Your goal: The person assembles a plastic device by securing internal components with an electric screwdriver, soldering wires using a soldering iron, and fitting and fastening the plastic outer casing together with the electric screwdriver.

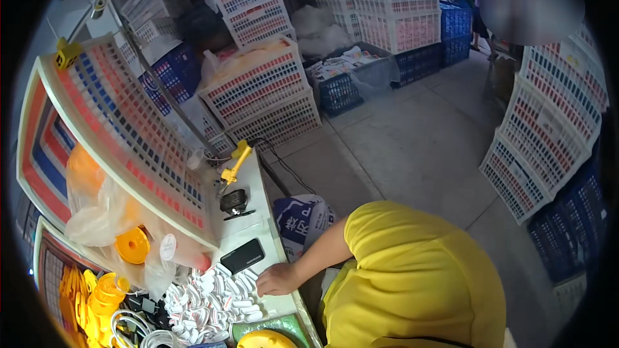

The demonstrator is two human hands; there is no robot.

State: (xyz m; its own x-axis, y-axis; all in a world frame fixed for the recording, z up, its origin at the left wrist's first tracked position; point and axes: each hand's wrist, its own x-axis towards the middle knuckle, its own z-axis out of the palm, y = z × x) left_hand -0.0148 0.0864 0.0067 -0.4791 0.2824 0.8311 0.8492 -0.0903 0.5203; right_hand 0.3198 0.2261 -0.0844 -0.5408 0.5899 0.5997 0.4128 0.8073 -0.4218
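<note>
My right arm, in a yellow sleeve, reaches leftward over the edge of the white worktable (265, 231). My right hand (277, 280) rests at the edge of a heap of small white plastic pieces (209, 303), its fingers curled downward; what is in them, if anything, is hidden. Just beyond the hand lies a black phone (242, 256). A round yellow part (265, 339) sits on a green packet (284, 324) closer to the lower edge. My left hand is out of view.
A tilted white crate (129, 135) rises along the table's far side, with yellow parts (97, 303) and white cables (132, 328) below. A yellow-handled tool (235, 164) stands near a black coil (233, 200). Stacked crates (548, 116) flank the floor; a person (478, 0) stands far back.
</note>
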